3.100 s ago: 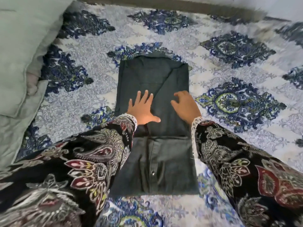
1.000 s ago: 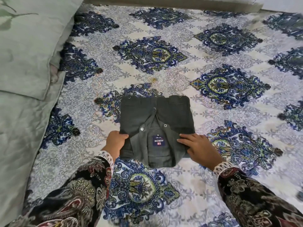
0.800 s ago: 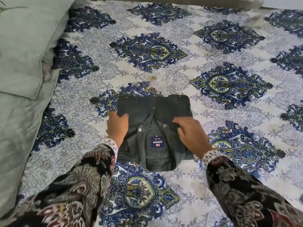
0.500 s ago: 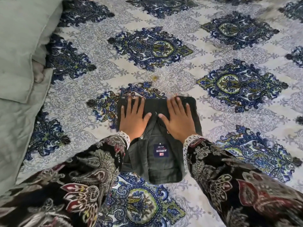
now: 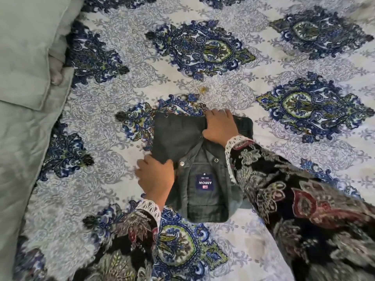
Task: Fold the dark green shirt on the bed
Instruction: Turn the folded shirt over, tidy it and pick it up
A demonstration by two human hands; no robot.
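The dark green shirt [image 5: 178, 138] lies folded into a small square on the patterned bed sheet [image 5: 203, 82], collar toward me, with a blue brand label showing inside the neck. My left hand [image 5: 156, 177] grips the shirt's near left edge, thumb on top and fingers curled under the fabric. My right hand [image 5: 220, 126] grips the far edge right of the middle, fingers curled over the edge and thumb on the cloth beside a snap button.
A pale green pillow [image 5: 26, 47] and a grey-green quilt [image 5: 24, 159] take up the left side of the bed. The blue and white sheet stretches away beyond and to the right of the shirt. My patterned sleeves fill the near corners.
Both hands lay flat on the far half of the shirt half a second ago. The left hand has drawn back to the near left edge, and the right has slid up to the far edge.
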